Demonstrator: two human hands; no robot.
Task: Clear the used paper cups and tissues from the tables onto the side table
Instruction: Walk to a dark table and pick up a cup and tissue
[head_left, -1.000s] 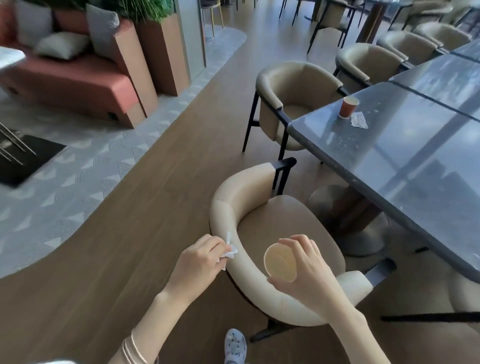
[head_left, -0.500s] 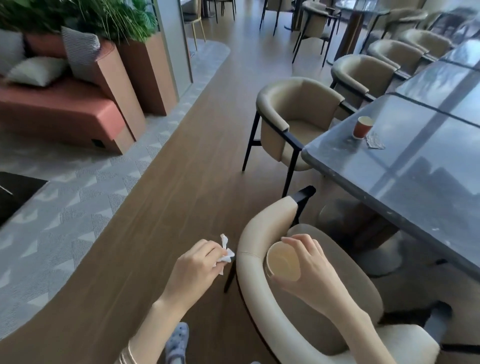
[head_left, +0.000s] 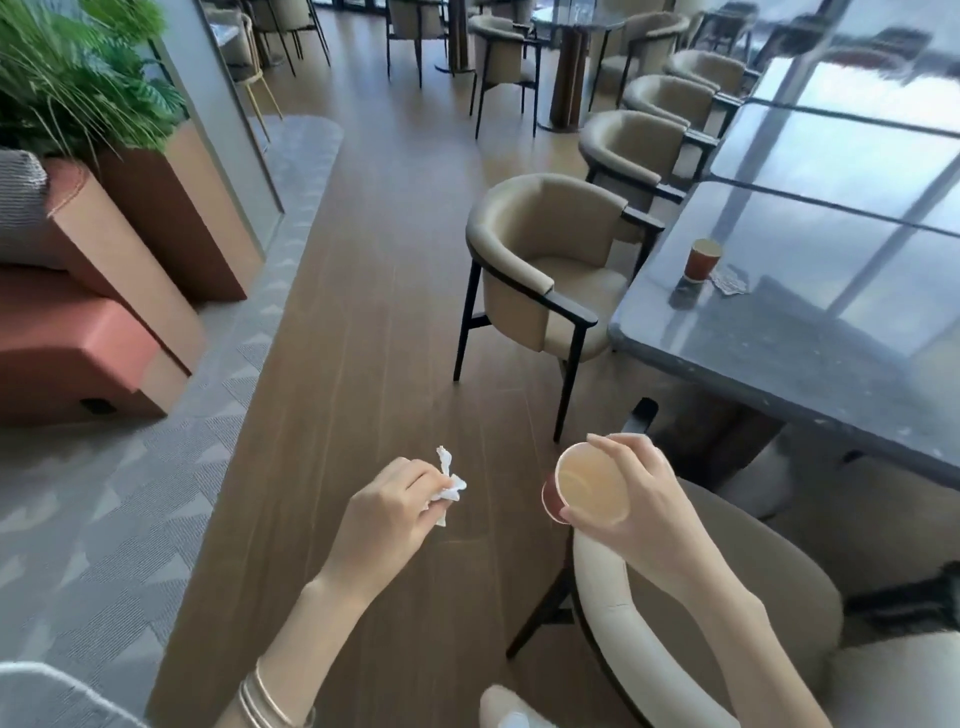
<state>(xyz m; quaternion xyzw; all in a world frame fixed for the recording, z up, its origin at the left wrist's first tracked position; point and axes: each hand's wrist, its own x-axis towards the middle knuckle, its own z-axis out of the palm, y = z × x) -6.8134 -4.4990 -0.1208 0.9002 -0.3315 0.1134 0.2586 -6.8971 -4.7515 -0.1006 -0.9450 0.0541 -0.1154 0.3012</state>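
1. Wood floor (head_left: 384, 322): brown planks in a long open aisle running ahead between the seating on the left and the chair row on the right. Its left edge curves against item 2.
2. Carpet (head_left: 119, 509): grey, woven, with a pale triangle pattern.
3. Bench (head_left: 810, 364): dark speckled stone with a glossy top that mirrors window bars. The near corner is rounded and overhangs the aisle side.
4. Sofa (head_left: 57, 332): coral upholstery with tan side panels, blocky in shape.
5. Planter (head_left: 171, 218): terracotta-brown box holding green fronds.
6. Second chair (head_left: 524, 244): beige tub shell on black legs, drawn up to the bench corner. Similar chairs line up beyond it.
7. Near chair (head_left: 613, 613): cream curved backrest, bottom right. Half a second ago it sat under both hands; now it lies lower and to the right, and the left hand is over bare floor.
8. Right hand (head_left: 644, 509): fingers curled round the rim of the held paper cup (head_left: 589, 488). The cup is tilted with its mouth towards the camera, showing a pale lining and a red wall. It is above the near chair's back edge. The grip is as before.
9. Left hand (head_left: 384, 514): fingers pinch the held tissue (head_left: 449, 480), white and crumpled, as before. There are bangles (head_left: 265, 696) at the wrist.
10. Bench paper cup (head_left: 701, 260): red-brown, upright, near the bench's aisle edge.
11. Bench tissue (head_left: 730, 280): flat and pale, just beside that cup.
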